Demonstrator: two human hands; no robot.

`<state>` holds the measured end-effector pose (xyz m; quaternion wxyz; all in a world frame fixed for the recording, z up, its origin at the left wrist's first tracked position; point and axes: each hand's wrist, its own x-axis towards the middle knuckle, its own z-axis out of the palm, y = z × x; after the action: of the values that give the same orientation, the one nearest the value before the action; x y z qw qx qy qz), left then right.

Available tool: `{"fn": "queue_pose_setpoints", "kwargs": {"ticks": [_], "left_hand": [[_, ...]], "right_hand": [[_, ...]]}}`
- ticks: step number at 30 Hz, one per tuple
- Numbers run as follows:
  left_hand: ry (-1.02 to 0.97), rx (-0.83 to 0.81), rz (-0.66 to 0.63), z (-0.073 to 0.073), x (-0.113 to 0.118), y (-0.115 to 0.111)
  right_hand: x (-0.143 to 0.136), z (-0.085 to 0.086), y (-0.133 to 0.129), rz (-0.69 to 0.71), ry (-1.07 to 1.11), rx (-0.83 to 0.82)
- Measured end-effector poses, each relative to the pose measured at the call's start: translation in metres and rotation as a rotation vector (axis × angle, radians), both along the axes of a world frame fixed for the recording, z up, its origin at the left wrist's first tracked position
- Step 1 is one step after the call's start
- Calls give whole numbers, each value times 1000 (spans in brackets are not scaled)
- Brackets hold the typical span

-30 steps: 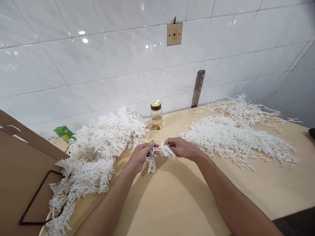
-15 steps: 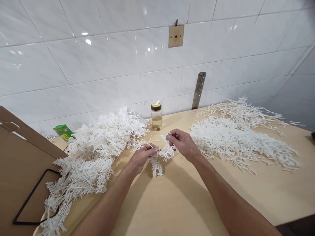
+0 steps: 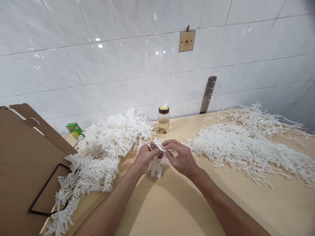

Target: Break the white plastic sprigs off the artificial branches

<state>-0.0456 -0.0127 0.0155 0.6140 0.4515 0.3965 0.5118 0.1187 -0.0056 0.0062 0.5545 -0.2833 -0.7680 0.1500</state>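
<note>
White branching plastic sprigs hang beneath my two hands, over the middle of the table. My left hand is closed, pinching the sprigs between thumb and fingers. Right beside it, my right hand has its thumb and forefinger pressed on a white sprig tip at the left fingertips. Exactly where the pieces join is hidden by the fingers. To the left lies a heaped pile of bushy white sprigs. A flatter pile of thinner white stems spreads out on the right.
A lidded jar of pale liquid stands behind my hands near the tiled wall. A cardboard box and a green packet are at the left. A metal strip leans on the wall.
My right hand has come in to meet my left, bringing its sprig against the left one. The view has shifted, so the scene sits lower and further right.
</note>
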Motion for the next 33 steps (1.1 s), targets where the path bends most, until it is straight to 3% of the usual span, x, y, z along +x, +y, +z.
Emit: {"fn": "queue_pose_setpoints", "kwargs": {"ticks": [4, 8, 11, 15, 18, 22, 29, 33], "left_hand": [[30, 59, 18, 4, 2, -3], [4, 95, -25, 6, 1, -6], [-49, 71, -69, 7, -1, -5], [-74, -48, -52, 6, -3, -4], [-78, -94, -83, 5, -4, -4], [-78, -15, -125, 7, -3, -5], [-72, 62, 91, 8, 0, -2], [-49, 35, 28, 14, -2, -7]], "right_hand": [[-3, 1, -2, -29, 29, 17], [-7, 0, -3, -48, 117, -94], [-7, -2, -1, 15, 215, -283], [-5, -5, 2, 206, 462, -609], [-3, -7, 4, 257, 535, -714], [-3, -7, 3, 258, 502, -726], [-4, -5, 2, 170, 457, -652], [3, 0, 5, 225, 584, -761]]}}
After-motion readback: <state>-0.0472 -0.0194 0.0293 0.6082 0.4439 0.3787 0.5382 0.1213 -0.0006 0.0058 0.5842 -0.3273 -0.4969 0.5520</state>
